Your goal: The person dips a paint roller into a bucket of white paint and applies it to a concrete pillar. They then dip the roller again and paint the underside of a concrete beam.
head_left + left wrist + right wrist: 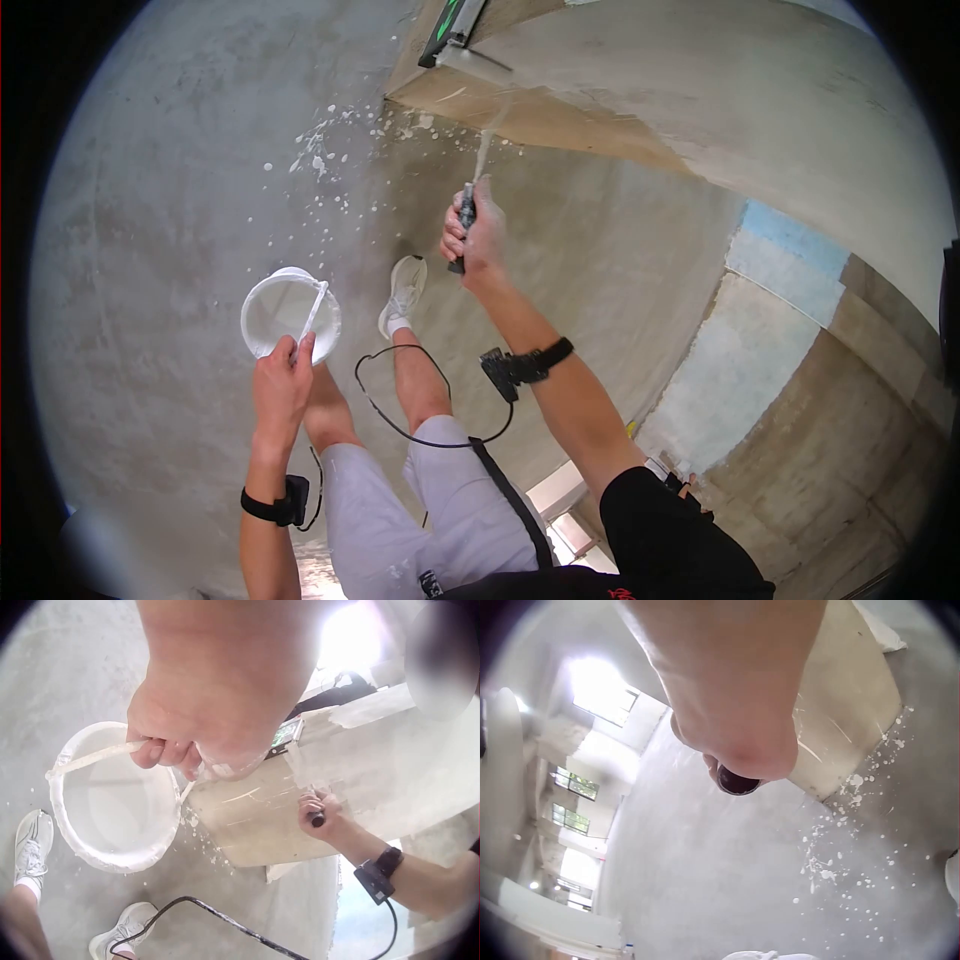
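Observation:
My left hand [283, 385] grips the pale handle [101, 759] of a white bucket [250, 315], fingers curled round it. The bucket hangs below that hand, its rim coated with white paste and its inside whitish. My right hand [478, 232] is raised by the wall and holds a tool by its black handle [467, 212]. A thin whitish strip [484, 150] reaches from the handle toward the wall; the tool's working end is not plain to see. In the right wrist view only the handle's dark round end [736, 781] shows below the right hand.
White splatters [318, 160] dot the grey floor [150, 200] at the foot of the tan wall [590, 130]. A green-marked sign [447, 30] sits on the wall. A black cable [400, 425] loops between the wrists in front of the legs. Pale blue patches [790, 240] mark another wall.

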`<state>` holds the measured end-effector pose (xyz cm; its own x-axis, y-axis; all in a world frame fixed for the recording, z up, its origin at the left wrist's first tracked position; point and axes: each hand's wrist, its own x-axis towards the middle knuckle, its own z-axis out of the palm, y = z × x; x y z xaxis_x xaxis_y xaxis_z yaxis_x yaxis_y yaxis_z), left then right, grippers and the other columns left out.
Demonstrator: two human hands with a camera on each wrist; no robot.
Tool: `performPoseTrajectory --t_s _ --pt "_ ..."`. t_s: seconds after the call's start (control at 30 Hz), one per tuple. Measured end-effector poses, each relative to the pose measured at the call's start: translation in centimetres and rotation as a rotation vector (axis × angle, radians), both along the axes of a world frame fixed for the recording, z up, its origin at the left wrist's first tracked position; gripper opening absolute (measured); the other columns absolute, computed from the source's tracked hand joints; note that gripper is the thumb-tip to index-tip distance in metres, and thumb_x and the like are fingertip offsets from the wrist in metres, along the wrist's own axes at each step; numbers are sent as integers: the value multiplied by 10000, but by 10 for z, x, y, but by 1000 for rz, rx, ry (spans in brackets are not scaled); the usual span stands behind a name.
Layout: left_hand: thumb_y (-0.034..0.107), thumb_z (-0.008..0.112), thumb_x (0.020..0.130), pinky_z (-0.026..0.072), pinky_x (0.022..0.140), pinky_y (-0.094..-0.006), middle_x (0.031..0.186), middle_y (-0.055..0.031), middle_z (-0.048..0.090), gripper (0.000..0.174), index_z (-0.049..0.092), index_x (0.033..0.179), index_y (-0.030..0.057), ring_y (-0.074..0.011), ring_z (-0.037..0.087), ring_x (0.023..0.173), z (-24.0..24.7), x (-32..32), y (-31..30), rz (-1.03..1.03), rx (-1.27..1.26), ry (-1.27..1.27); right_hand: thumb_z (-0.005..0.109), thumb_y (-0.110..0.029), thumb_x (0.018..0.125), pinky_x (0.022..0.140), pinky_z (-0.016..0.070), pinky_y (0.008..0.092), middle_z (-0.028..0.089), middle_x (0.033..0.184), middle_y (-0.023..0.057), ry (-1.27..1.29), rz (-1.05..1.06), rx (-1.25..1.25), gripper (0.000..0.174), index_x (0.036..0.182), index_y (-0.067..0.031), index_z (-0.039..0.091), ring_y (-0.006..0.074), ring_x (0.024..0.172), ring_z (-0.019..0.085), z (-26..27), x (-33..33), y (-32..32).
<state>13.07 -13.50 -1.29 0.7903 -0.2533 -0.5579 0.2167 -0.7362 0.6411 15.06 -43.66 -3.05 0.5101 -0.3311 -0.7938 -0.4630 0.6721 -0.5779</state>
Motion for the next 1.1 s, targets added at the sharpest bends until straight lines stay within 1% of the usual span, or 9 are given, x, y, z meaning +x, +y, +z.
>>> performPoseTrajectory --t_s 0.07,0.13,0.3,0.37,0.63,0.77,1.0,1.07,1.1 --pt "271 585 920 316 476 -421 545 -225 439 418 465 663 -37 -337 334 481 0 -1 0 3 4 11 357 -600 947 311 276 249 337 499 -15 -84 -16 14 515 779 -118 426 95 315 282 27 -6 1" --pt "273 578 920 365 485 -437 552 -229 508 405 485 658 -22 -405 490 503 1 1 -1 -42 34 30 353 -597 949 308 272 246 333 500 -14 -121 -25 -14 514 785 -116 425 93 312 274 58 -15 1" --pt "259 585 917 360 481 -433 542 -225 499 395 484 655 -20 -399 485 492 -6 -3 0 -33 8 2 343 -591 954 311 263 236 323 502 -14 -226 -62 -91 509 797 -113 423 87 317 267 98 -25 -8" --pt "253 586 916 359 480 -432 543 -226 498 392 483 655 -20 -398 485 492 -5 -2 -2 -27 -8 -23 350 -597 949 320 266 235 326 505 -17 -204 -59 46 514 793 -113 424 84 330 273 90 -24 -11" --pt "247 577 920 360 482 -431 550 -233 500 391 484 655 -25 -403 484 499 0 0 -1 -43 16 -1 374 -586 949 333 279 242 331 513 -21 20 35 5 503 783 -115 439 87 343 290 -17 -6 -22" --pt "248 574 922 360 484 -433 553 -237 499 397 480 653 -29 -406 482 499 -4 -3 0 -44 37 5 366 -556 964 333 283 244 336 519 -21 44 20 -11 480 796 -112 440 84 338 292 -21 -8 -21" --pt "244 580 919 364 482 -431 551 -234 502 390 486 655 -26 -407 489 502 -3 -2 3 -14 14 2 356 -576 958 318 277 243 333 512 -14 -152 -55 41 498 801 -111 439 97 326 282 61 -35 -20" --pt "244 582 918 367 484 -432 552 -234 505 387 489 656 -26 -408 492 505 -4 -2 3 -18 16 10 341 -585 957 311 268 237 331 510 -12 -218 -101 -50 510 797 -110 437 95 321 272 86 -38 -21" --pt "253 583 919 344 483 -427 549 -230 470 402 477 657 -33 -374 419 492 -7 -4 4 4 -5 5 341 -585 957 311 268 237 331 510 -12 -216 -101 -52 510 797 -110 437 95 321 272 89 -37 -22"
